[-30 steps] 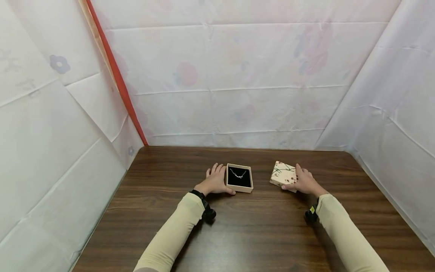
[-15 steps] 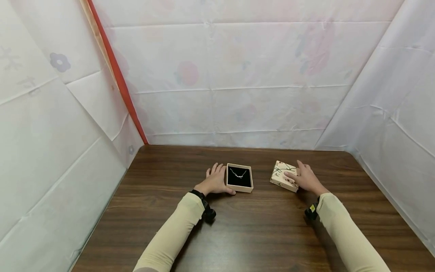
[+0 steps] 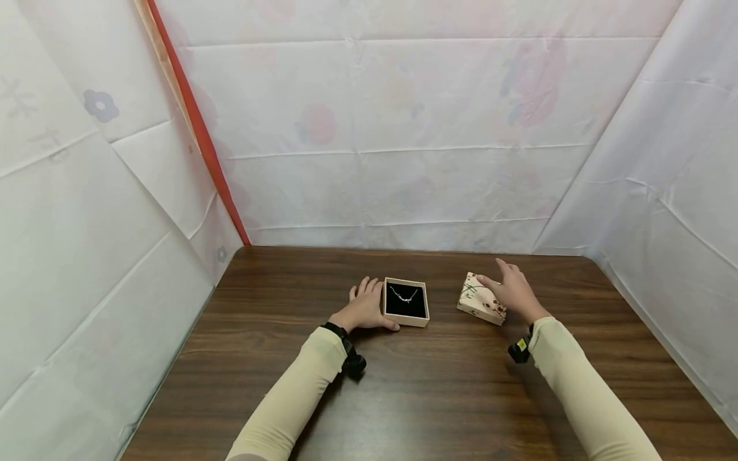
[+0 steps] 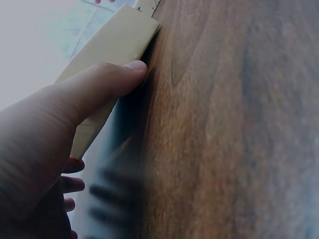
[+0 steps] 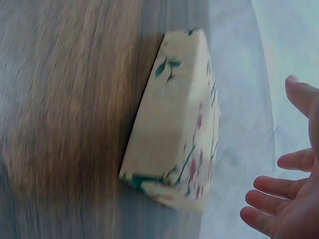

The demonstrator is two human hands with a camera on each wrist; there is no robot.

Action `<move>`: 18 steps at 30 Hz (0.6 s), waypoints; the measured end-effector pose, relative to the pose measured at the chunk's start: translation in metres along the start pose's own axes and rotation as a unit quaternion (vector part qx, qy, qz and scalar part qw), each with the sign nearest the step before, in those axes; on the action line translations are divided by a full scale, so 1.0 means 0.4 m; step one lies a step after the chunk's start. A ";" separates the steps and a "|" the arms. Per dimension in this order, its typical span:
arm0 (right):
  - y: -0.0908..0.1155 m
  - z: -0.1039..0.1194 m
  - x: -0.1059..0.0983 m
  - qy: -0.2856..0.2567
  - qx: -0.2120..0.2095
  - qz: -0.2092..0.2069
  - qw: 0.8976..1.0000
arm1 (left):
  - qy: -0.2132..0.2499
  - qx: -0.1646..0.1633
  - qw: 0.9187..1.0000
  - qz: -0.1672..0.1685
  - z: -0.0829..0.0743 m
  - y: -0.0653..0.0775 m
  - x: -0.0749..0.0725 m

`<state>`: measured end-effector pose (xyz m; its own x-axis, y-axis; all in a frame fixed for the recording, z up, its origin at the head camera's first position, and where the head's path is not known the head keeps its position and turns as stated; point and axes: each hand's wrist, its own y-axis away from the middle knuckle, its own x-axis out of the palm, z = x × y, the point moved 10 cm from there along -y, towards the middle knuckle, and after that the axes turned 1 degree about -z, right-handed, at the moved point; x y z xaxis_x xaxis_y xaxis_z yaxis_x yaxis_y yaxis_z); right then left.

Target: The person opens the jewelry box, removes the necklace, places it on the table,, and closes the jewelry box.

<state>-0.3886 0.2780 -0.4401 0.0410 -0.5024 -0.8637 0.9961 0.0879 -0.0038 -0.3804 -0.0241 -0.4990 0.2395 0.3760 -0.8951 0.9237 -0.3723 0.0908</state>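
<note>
An open jewellery box (image 3: 428, 315) with a black lining sits on the table, and a silver-coloured chain (image 3: 407, 298) lies on that lining. My left hand (image 3: 363, 310) rests spread at the box's left side. In the left wrist view its thumb (image 4: 102, 82) lies along the near wall of the box (image 4: 112, 40). Further right on the table is the cream box lid (image 3: 481, 299), top up, printed with flowers and twigs. My right hand (image 3: 515, 291) hovers at the lid's right side, fingers extended and holding nothing. The right wrist view shows a gap between hand and lid.
The brown wooden table (image 3: 415, 384) ends at a back edge just beyond the box and lid. White patterned sheets (image 3: 369, 128) hang behind it and along both sides. A red strip (image 3: 198, 128) runs down the back left corner.
My right hand has let go of the lid and risen, its thumb moving from the near side to above the lid. The left hand and the box have stayed in place.
</note>
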 end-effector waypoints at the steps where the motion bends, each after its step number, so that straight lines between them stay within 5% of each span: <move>1: -0.001 0.006 0.003 -0.005 -0.001 0.001 1.000 | -0.002 0.000 1.000 0.001 0.000 0.000 0.001; 18: -0.013 0.124 0.050 -0.043 -0.044 0.002 0.998 | 0.007 0.007 1.000 -0.003 0.004 0.004 0.000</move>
<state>-0.3893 0.2247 -0.4321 0.0557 -0.5729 -0.8177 0.9855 0.1631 -0.0471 -0.3795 -0.0260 -0.4997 0.2381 0.3901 -0.8895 0.9209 -0.3818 0.0790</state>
